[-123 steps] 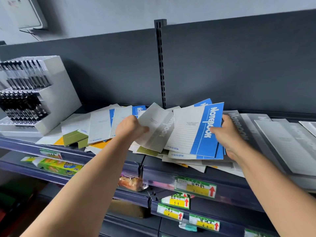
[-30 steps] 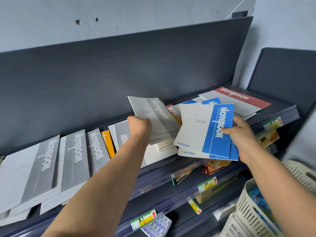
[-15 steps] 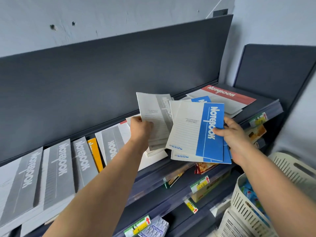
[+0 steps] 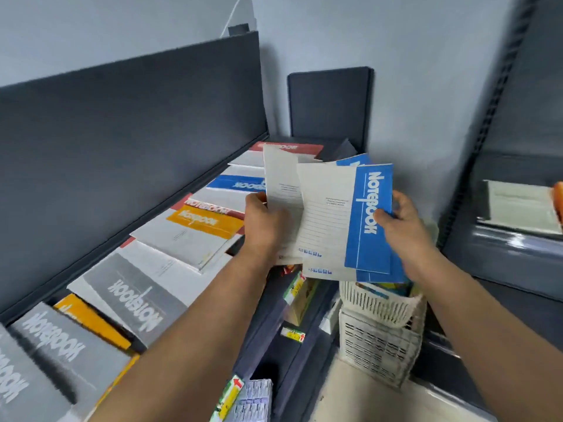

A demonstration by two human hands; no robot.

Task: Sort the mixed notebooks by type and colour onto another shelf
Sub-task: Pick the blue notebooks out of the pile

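My right hand [image 4: 402, 226] grips a small stack of blue-and-white notebooks [image 4: 344, 220] by their right edge, held upright in the air. Just to their left, my left hand [image 4: 263, 226] holds a pale grey-white notebook [image 4: 280, 178], half hidden behind the blue ones. Along the dark shelf [image 4: 262, 315] at left lie overlapping notebooks: grey ones [image 4: 134, 296] nearest, an orange one [image 4: 201, 222], a red-banded one [image 4: 210, 207], a blue one [image 4: 240, 182], and a red one [image 4: 289, 147] at the far end.
White plastic baskets [image 4: 380, 327] stand on the floor below my right hand. Lower shelves carry yellow-green price tags [image 4: 294, 335]. A second dark shelf unit [image 4: 502, 239] at right holds a pale notebook [image 4: 518, 205]. A dark back panel rises behind the left shelf.
My view has swung further right along the shelf. Both hands have carried their notebooks along, past the grey ones to the shelf's far end; the grips are unchanged.
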